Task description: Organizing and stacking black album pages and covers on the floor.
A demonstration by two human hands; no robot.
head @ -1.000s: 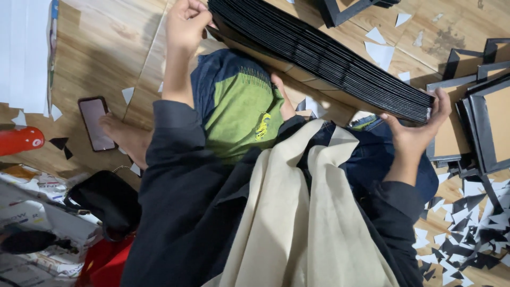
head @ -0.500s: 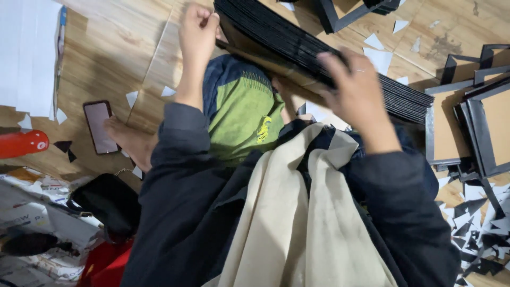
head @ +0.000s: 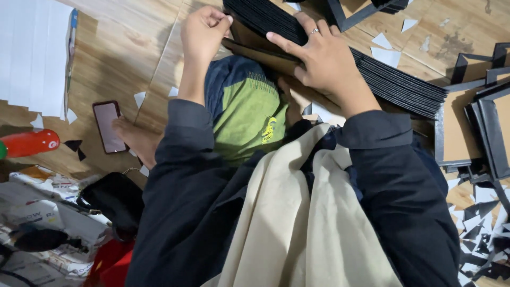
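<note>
Black card stack [head: 393, 79] under right hand [head: 324, 58]

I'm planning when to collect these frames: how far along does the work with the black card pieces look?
Done: several black-edged brown card frames lie piled at the right, black offcut scraps beneath them. In hand: the left hand grips the end of the long stack of flat black card pieces, while the right hand presses on its top. Left: that stack is thick, so probably plenty remains.

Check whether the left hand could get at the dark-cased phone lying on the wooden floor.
Probably yes: the phone lies uncovered on the floor beside the left arm, nothing between. The left hand pinches the black card stack.
</note>
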